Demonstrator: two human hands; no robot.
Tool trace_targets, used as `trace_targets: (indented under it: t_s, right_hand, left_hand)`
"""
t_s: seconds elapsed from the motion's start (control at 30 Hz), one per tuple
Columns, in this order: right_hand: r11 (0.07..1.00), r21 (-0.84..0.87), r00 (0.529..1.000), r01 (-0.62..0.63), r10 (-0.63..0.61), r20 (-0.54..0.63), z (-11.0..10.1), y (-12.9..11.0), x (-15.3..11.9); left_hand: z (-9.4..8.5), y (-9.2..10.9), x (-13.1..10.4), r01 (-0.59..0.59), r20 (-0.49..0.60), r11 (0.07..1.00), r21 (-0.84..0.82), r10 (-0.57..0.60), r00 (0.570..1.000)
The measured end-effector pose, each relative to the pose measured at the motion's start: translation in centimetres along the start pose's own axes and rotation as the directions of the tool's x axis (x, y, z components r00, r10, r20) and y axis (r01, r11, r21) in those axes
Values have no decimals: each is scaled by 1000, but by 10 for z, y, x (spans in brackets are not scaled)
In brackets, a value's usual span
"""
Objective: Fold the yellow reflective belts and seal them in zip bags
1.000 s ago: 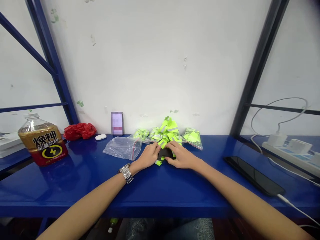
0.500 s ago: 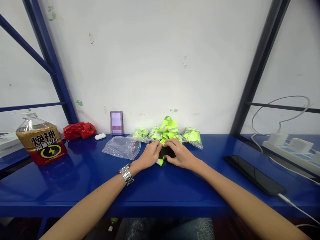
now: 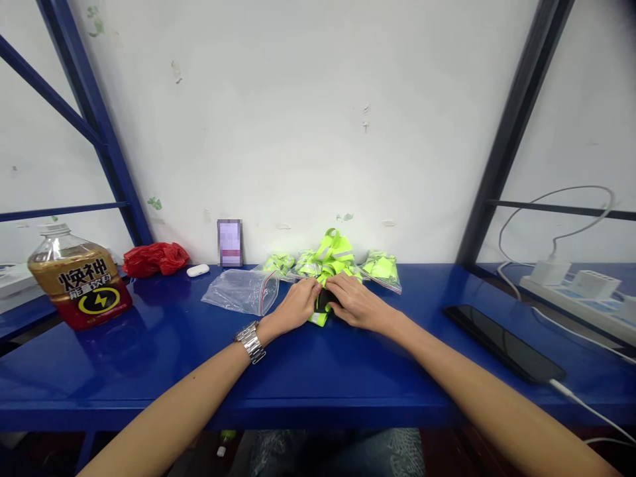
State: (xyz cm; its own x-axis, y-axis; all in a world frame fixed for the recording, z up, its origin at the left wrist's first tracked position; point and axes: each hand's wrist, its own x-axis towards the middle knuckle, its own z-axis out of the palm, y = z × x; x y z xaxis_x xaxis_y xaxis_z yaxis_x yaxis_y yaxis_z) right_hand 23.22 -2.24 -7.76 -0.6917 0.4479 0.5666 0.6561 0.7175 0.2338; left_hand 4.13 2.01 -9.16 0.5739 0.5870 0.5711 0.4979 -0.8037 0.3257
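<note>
My left hand, with a metal watch at the wrist, is closed on the near end of a yellow-green reflective strap. My right hand grips a black part of the same strap from the other side. The rest of the strap lies in a loose heap just beyond my fingers. Bagged yellow-green straps lie to the right of the heap, and more bags are to its left. A clear zip bag rests flat, left of my left hand.
On the blue table, a large drink bottle, a red plastic bag and a white case are at left. A phone leans on the wall. Another phone, cabled, and a power strip are at right.
My right fingers have closed down on the black part, and the gap between thumb and fingers has narrowed. The view has shifted slightly.
</note>
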Motion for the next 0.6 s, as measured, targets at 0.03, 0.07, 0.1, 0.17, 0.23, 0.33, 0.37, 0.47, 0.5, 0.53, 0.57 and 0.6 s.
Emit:
trace_targets:
  t_s: [0.03,0.07,0.1,0.17,0.23,0.33,0.37,0.47,0.5,0.53,0.57,0.6]
  right_hand:
    - [1000,-18,1000,7,-7,11,-1,0,0]
    - [1000,-25,1000,13,-13,17,-2,0,1]
    - [1000,-22,1000,16,-15,21,-3,0,1]
    - [1000,13,1000,9,-9,24,-6,1,1]
    - [998,55,1000,-10,9,29,-10,2,1]
    - [997,77,999,-31,29,25,-11,3,0]
    - [996,78,999,-36,34,22,-10,3,0]
    - [994,90,998,-60,58,23,-6,2,1]
    - [993,96,997,-72,69,27,-5,2,1]
    - [992,97,996,-82,80,27,-4,1,1]
    - [992,93,996,-87,85,26,-4,1,-1]
    - [993,80,996,-88,86,26,-5,2,-2]
  left_hand:
    - [0,0,0,-17,0,1000,16,18,1000]
    - [0,-1,0,-37,1,999,30,37,999]
    - [0,-1,1,-54,3,998,42,54,999]
    - [0,-1,1,-78,9,995,57,78,997]
    - [0,-1,1,-88,12,994,65,87,996]
    - [1,0,2,-92,12,993,70,91,996]
    - [2,0,2,-92,12,993,71,92,996]
    - [3,2,2,-93,12,993,72,92,996]
    - [2,2,2,-93,10,993,71,92,996]
    - [2,2,2,-92,7,993,69,91,996]
    - [1,1,2,-88,1,994,68,88,996]
    - [0,1,2,-79,-6,995,65,80,997]
